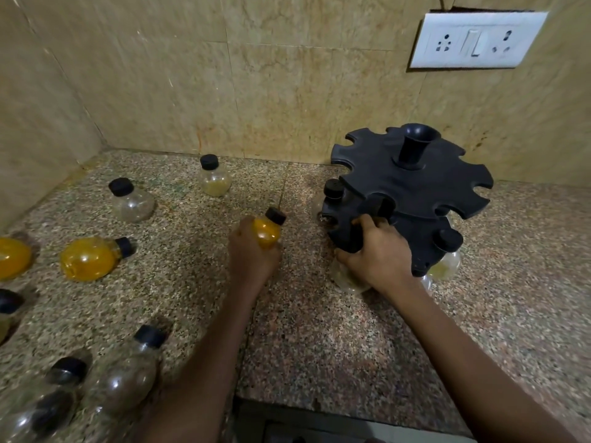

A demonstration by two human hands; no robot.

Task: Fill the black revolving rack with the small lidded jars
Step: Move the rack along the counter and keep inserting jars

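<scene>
The black revolving rack [415,193] stands at the right of the granite counter, with two slotted tiers. My right hand [374,251] grips the near left edge of its lower tier. Three jars hang in that tier: one at the left [332,190], one at the right [446,260], and one under my right hand [347,279]. My left hand [252,254] holds a black-lidded yellow jar [267,230], tilted with its lid toward the rack, a short way left of the rack.
Loose jars lie on the counter [319,330] to the left: two clear ones at the back [214,177] [131,201], a yellow one on its side [91,255], several more at the near left. Tiled walls close the back and left. A socket plate [476,39] hangs top right.
</scene>
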